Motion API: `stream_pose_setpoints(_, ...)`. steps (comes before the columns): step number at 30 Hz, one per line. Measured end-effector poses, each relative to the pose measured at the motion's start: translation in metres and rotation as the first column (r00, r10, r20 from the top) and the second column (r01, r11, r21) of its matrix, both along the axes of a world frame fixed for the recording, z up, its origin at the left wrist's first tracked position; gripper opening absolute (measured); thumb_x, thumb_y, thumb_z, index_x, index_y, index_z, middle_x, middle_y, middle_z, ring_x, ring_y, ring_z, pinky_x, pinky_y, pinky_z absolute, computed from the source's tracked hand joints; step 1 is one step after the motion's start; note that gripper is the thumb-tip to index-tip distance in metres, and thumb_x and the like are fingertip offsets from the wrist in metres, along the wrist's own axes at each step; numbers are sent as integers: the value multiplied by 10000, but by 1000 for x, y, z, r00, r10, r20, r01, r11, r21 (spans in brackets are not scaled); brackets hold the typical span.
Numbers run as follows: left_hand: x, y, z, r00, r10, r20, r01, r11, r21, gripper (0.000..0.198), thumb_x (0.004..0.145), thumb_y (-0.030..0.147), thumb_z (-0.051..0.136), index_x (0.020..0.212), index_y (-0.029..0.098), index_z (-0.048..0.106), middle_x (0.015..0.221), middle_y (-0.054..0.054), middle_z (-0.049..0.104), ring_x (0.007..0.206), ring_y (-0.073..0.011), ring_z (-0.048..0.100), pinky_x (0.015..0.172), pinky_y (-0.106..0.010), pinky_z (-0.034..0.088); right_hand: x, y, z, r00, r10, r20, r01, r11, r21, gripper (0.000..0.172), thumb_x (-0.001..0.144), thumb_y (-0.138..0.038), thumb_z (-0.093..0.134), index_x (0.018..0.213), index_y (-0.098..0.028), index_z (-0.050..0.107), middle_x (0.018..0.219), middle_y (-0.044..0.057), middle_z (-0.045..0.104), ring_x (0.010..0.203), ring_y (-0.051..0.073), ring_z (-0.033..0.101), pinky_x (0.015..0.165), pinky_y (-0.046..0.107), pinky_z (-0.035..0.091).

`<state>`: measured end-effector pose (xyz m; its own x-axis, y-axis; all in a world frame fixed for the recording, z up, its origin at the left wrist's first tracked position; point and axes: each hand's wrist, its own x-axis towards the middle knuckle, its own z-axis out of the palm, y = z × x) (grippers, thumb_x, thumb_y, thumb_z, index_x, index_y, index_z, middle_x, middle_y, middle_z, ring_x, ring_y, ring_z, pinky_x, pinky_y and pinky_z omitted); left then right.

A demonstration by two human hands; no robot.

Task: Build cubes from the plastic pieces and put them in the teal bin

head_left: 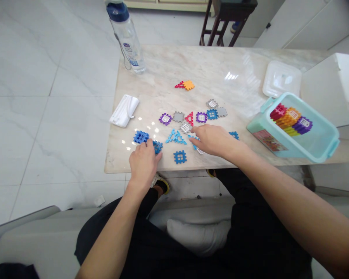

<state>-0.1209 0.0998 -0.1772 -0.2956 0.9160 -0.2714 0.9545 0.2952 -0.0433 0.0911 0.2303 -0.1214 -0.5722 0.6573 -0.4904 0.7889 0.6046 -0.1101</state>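
Left of the frame's centre, the left hand (144, 159), whose grip one cannot tell, could push the blue tile (159, 146) askew by pressing sideways, while the right hand (211, 140), grip parted, could nudge the central grey tile (185, 128) by its fingertip.

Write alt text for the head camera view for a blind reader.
A person's left hand is at a blue toothed piece on a marbled table, and the right hand is over a partly hidden piece. Similar colored pieces lie scattered nearby. A teal bin of stacked pieces stands at right, a clear bottle at upper left.
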Motion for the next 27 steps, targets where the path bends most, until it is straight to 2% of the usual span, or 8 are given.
stream_pose_setpoints(6, 0, 2, 1, 999, 32, 16, -32, 999, -13, 485, 1052, 412, 642, 1463, 164, 567, 1227, -172, 758, 1145, -377, 740, 909, -434, 588, 3, 7, -7, 1000, -18, 6, 18, 1000, -14, 467, 1139, -374, 437, 1475, -148, 670, 1345, 219, 769, 1258, 366, 740, 1041, 454, 569)
stream_pose_setpoints(13, 3, 6, 1, 999, 47, 1, -47, 999, -18, 486, 1048, 419, 621, 1453, 154, 576, 1204, -175, 766, 1139, -385, 748, 929, -443, 584, 5, 7, -3, 1000, -10, 4, 10, 1000, -16, 450, 1129, -371, 448, 1401, -120, 703, 1304, 236, 774, 1219, 379, 754, 1004, 449, 582)
stream_pose_setpoints(21, 2, 4, -2, 998, 68, 16, -67, 998, -16, 487, 1053, 441, 601, 1454, 166, 573, 1230, -184, 759, 1121, -380, 753, 914, -439, 586, 5, 13, -12, 999, -31, -9, 31, 998, -49, 516, 1151, -501, 440, 1412, -140, 701, 1351, 225, 765, 1255, 370, 741, 1030, 440, 575)
stream_pose_setpoints(27, 2, 3, -2, 998, 60, 11, -60, 998, -12, 461, 1059, 435, 598, 1431, 162, 584, 1223, -189, 758, 1114, -385, 757, 908, -436, 583, 7, 16, -15, 998, -55, 1, 55, 997, -54, 519, 1151, -499, 460, 1445, -140, 692, 1371, 231, 758, 1272, 362, 736, 1037, 434, 569)
